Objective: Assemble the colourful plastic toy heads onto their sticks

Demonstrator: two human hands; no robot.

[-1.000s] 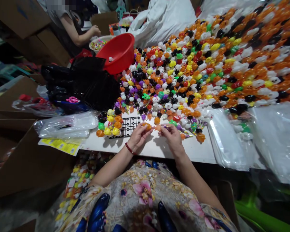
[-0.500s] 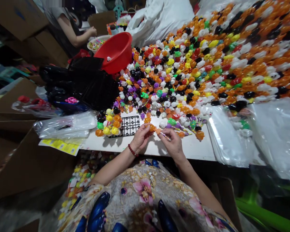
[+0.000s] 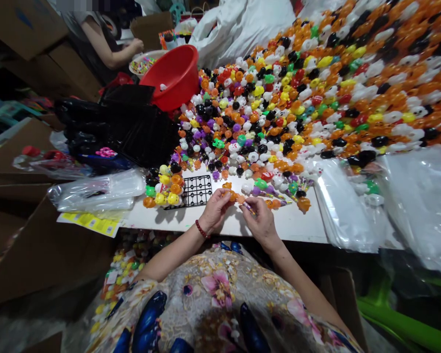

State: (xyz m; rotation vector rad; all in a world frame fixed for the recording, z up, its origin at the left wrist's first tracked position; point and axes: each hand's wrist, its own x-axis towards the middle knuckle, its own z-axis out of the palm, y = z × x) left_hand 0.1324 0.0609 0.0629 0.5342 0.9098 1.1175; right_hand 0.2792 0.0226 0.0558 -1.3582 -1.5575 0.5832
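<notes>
The left hand (image 3: 215, 213) pinches an orange figure (image 3: 233, 195) between thumb and fingers, with the fingers curled and nearly closed around it. The right hand (image 3: 260, 219) grips a striped stick (image 3: 249, 208) between thumb and forefinger, with its other fingers folded in toward the palm.

The figure and the stick are located above the front part of the white table (image 3: 301, 230), between the two hands. They lie roughly in line. The common long axis runs obliquely: the figure's head end points away from the body and to the left, and the stick extends toward the body and to the right, into the right hand. The joint is small and partly covered by fingers, so it appears continuous, but full seating cannot be confirmed.

A black grid rack (image 3: 198, 190) stands just left of the left hand, with yellow and orange toppers (image 3: 173, 198) grouped at its left part. An orange-topped stick (image 3: 274, 203) lies just beyond the right hand, its narrow end pointing right. A large multicoloured pile (image 3: 264, 117) covers the rear of the table.
</notes>
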